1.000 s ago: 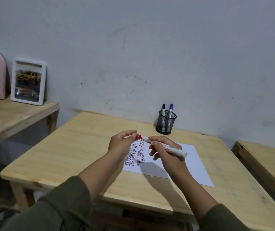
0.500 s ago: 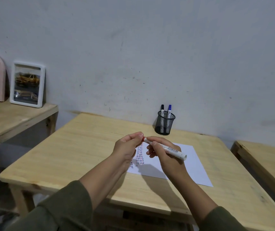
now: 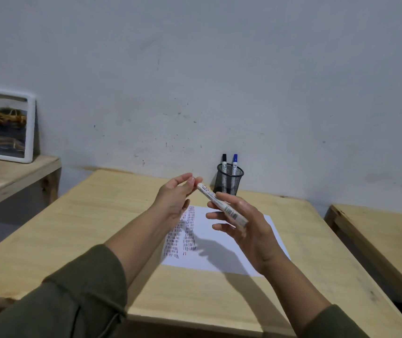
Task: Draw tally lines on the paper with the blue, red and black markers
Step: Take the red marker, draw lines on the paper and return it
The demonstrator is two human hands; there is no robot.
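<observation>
A white-bodied red marker (image 3: 221, 205) is held in the air over the white paper (image 3: 204, 259), which lies on the wooden table (image 3: 92, 228). My left hand (image 3: 174, 200) pinches the marker's far end at the fingertips, and its cap is hidden behind those fingers. My right hand (image 3: 248, 230) carries the barrel's near end against the thumb, with the fingers loosely spread. Columns of red, blue and dark tally lines (image 3: 182, 236) fill the paper's left part. The black marker (image 3: 224, 160) and the blue marker (image 3: 235, 160) stand in a black mesh cup (image 3: 229, 180) near the wall.
A white-framed picture (image 3: 6, 125) leans on the wall on a lower wooden shelf (image 3: 12, 174) at the left. Another wooden table (image 3: 380, 232) stands close on the right, with a narrow gap between.
The red cap, apart from the tip a second ago, has been brought onto the marker's end. Both hands have risen, and my right fingers have loosened and spread.
</observation>
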